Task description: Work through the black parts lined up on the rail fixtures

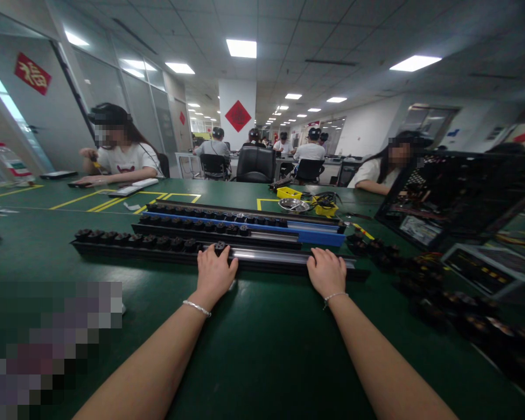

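A long black rail (pixel 269 255) with a shiny metal channel lies crosswise in front of me. Black round parts (pixel 149 241) fill its left half in a row. My left hand (pixel 214 271) grips the rail near its middle, fingers over the top and thumb on the near side. One black round part (pixel 220 246) shows at its fingertips; whether they hold it I cannot tell. Near the right end, my right hand (pixel 327 273) is closed over the same rail. Behind it lie a similar black rail (pixel 271 238) and a blue rail (pixel 321 235), partly hidden.
Loose black round parts (pixel 476 324) lie along the right side of the green table (pixel 262 350). An open computer case (pixel 446 198) and a power supply (pixel 490 271) stand there too. Beyond the rails are a metal dish (pixel 294 205) and a yellow bin (pixel 289 193). Co-workers sit across the table.
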### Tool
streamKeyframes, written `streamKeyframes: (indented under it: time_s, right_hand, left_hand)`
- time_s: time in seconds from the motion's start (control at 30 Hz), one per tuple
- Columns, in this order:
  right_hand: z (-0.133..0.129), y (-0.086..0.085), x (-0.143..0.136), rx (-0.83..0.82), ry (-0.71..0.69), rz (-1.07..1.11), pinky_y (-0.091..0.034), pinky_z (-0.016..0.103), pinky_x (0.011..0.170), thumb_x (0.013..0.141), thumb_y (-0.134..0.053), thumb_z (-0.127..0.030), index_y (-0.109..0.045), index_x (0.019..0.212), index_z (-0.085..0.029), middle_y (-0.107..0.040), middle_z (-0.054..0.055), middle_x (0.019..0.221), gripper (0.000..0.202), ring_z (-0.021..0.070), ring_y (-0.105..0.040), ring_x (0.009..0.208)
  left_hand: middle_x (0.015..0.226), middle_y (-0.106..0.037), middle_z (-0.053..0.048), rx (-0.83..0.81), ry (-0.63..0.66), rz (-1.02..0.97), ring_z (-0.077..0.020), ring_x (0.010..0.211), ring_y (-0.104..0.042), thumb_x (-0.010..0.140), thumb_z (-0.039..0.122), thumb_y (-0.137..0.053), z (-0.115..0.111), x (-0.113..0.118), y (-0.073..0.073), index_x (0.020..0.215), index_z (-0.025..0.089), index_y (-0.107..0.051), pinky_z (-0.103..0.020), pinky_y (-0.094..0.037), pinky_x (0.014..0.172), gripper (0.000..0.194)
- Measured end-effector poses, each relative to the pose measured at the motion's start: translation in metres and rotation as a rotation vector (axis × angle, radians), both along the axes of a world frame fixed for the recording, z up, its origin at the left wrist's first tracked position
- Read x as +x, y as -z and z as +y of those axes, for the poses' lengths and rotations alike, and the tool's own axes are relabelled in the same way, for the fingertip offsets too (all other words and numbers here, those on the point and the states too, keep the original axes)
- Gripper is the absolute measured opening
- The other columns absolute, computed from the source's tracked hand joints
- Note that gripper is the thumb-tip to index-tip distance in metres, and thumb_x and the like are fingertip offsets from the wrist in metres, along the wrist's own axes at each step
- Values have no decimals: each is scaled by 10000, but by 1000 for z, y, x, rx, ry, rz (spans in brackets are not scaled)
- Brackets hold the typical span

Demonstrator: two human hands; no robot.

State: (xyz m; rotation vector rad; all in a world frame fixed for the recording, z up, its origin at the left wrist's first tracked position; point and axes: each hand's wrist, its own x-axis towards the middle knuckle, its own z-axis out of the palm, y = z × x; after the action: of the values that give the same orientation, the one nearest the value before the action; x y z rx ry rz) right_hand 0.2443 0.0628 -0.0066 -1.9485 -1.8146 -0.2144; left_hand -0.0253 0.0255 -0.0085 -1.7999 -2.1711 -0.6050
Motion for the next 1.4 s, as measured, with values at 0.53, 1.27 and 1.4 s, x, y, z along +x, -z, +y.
streamKeyframes:
  time_s: [0.53, 1.27, 1.4]
  right_hand:
    - [-1, 0, 0, -2, -6, 12, -196, 452, 1048, 865, -311, -310, -567, 1195, -210, -538, 30, 1288, 430, 213, -394, 1223]
    - [-2, -3, -1, -15, -12, 26, -193, 448, 1046, 867, -293, -316, -564, 1198, -201, -536, 32, 1290, 444, 218, -386, 1225]
    - [-2, -2, -1, -2, -12, 23, -195, 443, 1045, 865, -302, -313, -567, 1196, -204, -541, 34, 1284, 438, 216, -388, 1223]
  left_hand:
    - [1317, -456, -162, -13, 57, 60, -319, 1199, -424, 815, 434, -463, -7, 7, -3, 1274, 232, -507, -474, -216, 1045, 503]
    - [1296, -465, -131, -14, 55, 42, -303, 1185, -432, 779, 446, -504, -6, 6, -3, 1244, 270, -535, -471, -208, 1055, 498]
    - [1286, -471, -125, 8, 53, 32, -296, 1175, -441, 770, 469, -510, -5, 4, -1, 1215, 275, -562, -463, -214, 1056, 488]
